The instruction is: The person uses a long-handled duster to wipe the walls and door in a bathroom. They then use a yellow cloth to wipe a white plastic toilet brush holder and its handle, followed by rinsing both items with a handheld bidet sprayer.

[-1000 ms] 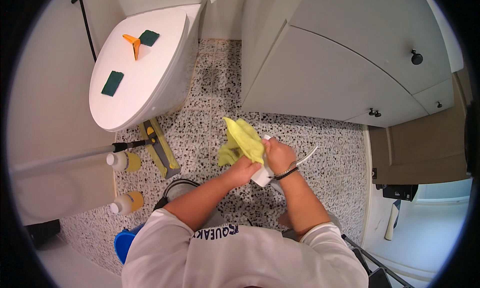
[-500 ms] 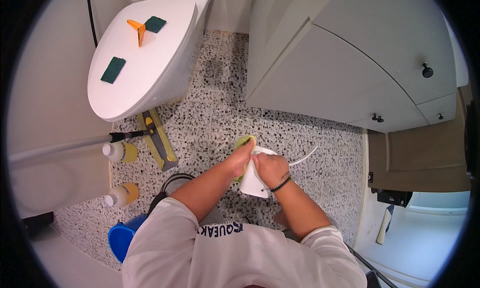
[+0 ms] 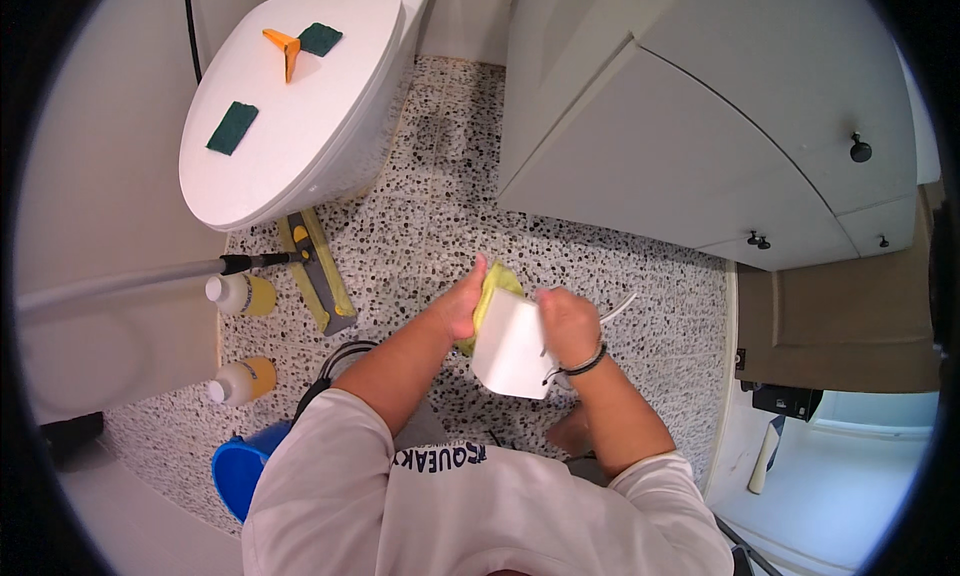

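Over the speckled floor I hold a white box-shaped container (image 3: 508,354), tilted, with one broad face toward me. My left hand (image 3: 462,306) is closed on a yellow-green cloth (image 3: 497,282), which presses along the container's left side. My right hand (image 3: 570,328), with a dark bracelet at the wrist, grips the container's right edge; its fingertips are partly hidden. Beyond that hand a thin white rod (image 3: 622,307) sticks out to the right. Whether it joins the container I cannot tell.
On the closed toilet lid (image 3: 300,116) lie two green scouring pads (image 3: 232,128) and an orange clip-like piece (image 3: 288,54). A flat mop (image 3: 318,271) and two bottles (image 3: 243,381) stand at left, above a blue bucket (image 3: 238,476). A grey cabinet (image 3: 680,146) fills the right.
The white container has turned, so more of its broad face shows. My left hand has shifted slightly left with the cloth, and my right hand has moved a little right and up.
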`<state>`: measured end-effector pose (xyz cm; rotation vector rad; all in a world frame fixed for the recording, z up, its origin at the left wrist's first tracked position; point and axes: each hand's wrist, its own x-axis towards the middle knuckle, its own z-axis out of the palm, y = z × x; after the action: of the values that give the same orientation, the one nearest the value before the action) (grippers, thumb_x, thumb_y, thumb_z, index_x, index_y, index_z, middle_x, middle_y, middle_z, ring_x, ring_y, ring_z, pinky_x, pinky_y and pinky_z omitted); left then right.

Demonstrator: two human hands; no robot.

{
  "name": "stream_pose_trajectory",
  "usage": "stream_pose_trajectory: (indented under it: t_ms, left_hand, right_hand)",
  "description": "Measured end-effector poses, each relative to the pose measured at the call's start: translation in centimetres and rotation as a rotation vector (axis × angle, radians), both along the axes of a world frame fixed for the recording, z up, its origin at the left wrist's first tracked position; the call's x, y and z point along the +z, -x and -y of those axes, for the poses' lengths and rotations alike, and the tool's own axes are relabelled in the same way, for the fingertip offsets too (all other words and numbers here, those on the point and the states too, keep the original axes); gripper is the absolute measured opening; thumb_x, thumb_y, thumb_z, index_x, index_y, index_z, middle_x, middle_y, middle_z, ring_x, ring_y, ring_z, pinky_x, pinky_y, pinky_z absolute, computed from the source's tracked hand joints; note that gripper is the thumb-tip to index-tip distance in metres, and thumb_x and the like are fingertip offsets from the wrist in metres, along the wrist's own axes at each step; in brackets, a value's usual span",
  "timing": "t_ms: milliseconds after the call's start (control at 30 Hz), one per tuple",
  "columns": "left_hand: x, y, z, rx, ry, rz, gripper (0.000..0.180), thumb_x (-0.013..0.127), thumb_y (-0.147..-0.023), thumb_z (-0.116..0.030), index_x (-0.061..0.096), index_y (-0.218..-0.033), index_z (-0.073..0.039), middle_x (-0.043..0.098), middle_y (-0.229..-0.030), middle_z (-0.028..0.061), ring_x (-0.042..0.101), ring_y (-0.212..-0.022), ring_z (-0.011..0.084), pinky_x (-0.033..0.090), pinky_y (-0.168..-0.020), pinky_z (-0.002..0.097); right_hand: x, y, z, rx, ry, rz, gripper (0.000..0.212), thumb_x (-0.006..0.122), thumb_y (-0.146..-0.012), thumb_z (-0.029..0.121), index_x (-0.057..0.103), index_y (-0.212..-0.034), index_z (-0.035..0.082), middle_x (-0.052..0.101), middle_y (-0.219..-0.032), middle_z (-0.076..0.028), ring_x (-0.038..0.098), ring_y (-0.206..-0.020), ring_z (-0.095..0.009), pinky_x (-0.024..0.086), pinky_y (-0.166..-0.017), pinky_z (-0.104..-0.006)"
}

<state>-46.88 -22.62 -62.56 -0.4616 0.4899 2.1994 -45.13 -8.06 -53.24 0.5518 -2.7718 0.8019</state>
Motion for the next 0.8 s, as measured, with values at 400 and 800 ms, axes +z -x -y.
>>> stream_pose_trajectory:
  t_ms: [400,800]
  left_hand:
    - [5.6,-2.5,-4.3,0.228,-0.281,-0.026,0.078,0.021,-0.069,-0.070,0.035,-0.122,-0.014,0.043,-0.119,0.0056,0.043,-0.108,0.0213,0.037,-0.089,0.0369]
    - [6.3,-4.6,-1.1,-0.055,0.562,-0.445,0.044,0.046,-0.069,-0.008,0.041,-0.112,-0.001,0.053,-0.095,0.0107,0.052,-0.091,0.0206,0.045,-0.073,0.0309]
  right_hand:
    - [-4.9,3.6,-3.3,-0.537,1.876,0.680,0.039,0.033,-0.086,0.036,0.052,-0.094,0.003,0.056,-0.092,-0.012,0.056,-0.084,-0.025,0.047,-0.072,-0.0336]
    - [-11.3,3.0,-8.4,-0.446,1.851,0.896,0.030,0.037,-0.084,0.025,0.051,-0.100,0.004,0.056,-0.095,-0.013,0.056,-0.083,-0.025,0.049,-0.072,-0.0380]
